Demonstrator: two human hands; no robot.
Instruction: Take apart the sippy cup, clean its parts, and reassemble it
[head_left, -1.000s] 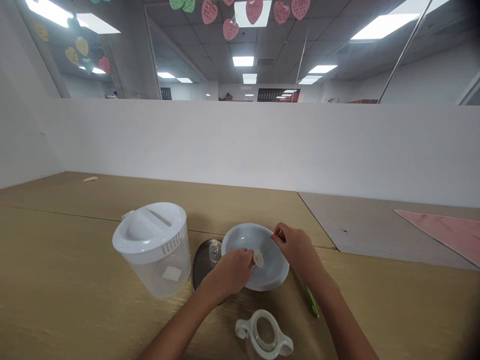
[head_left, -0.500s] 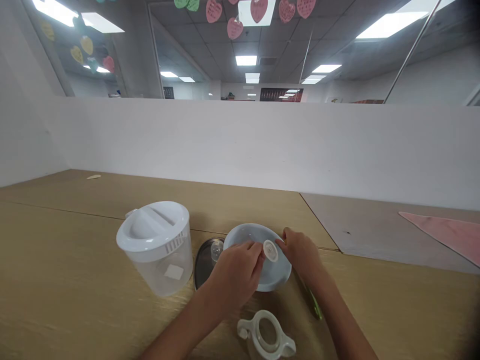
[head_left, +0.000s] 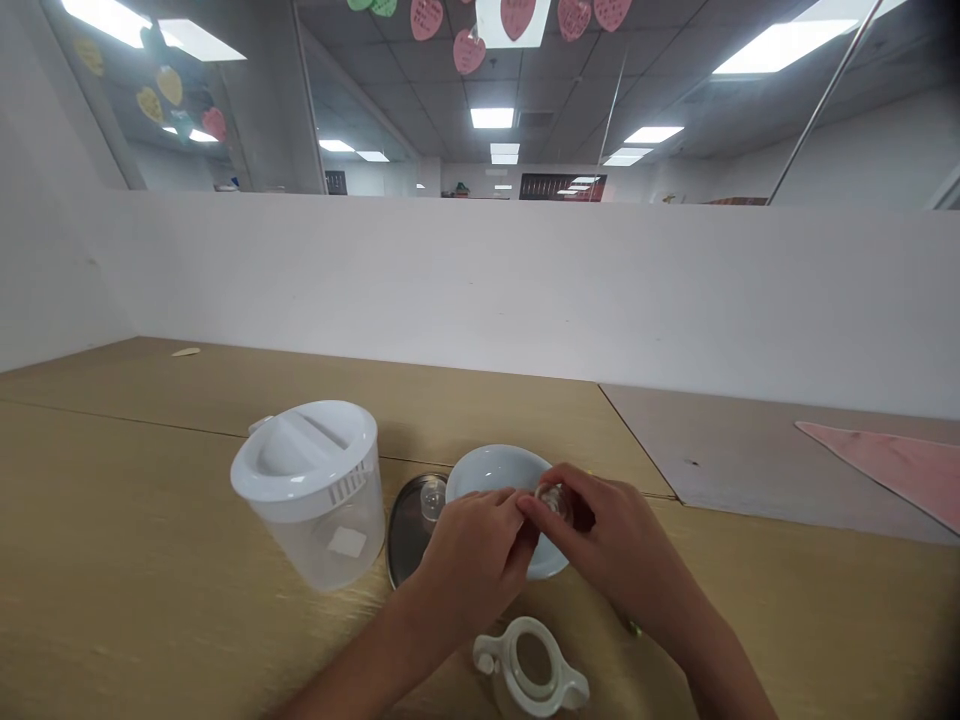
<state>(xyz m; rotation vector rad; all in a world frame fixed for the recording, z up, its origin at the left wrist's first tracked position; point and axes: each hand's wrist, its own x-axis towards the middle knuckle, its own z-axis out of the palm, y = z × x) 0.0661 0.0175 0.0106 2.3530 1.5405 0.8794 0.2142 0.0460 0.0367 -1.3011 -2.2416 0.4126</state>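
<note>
Right hand (head_left: 619, 522) moved in, clear piece (head_left: 553, 499) within its pinch.

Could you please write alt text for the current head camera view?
A person's left hand and right hand meet at a small clear piece over a pale bowl. To the left are a dark tray and a lidded plastic container; nearer the viewer is a white two-handled ring.

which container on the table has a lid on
The clear bucket on the left: a white lid covers it, whereas the bowl and two-handled bottle are open-topped.
</note>
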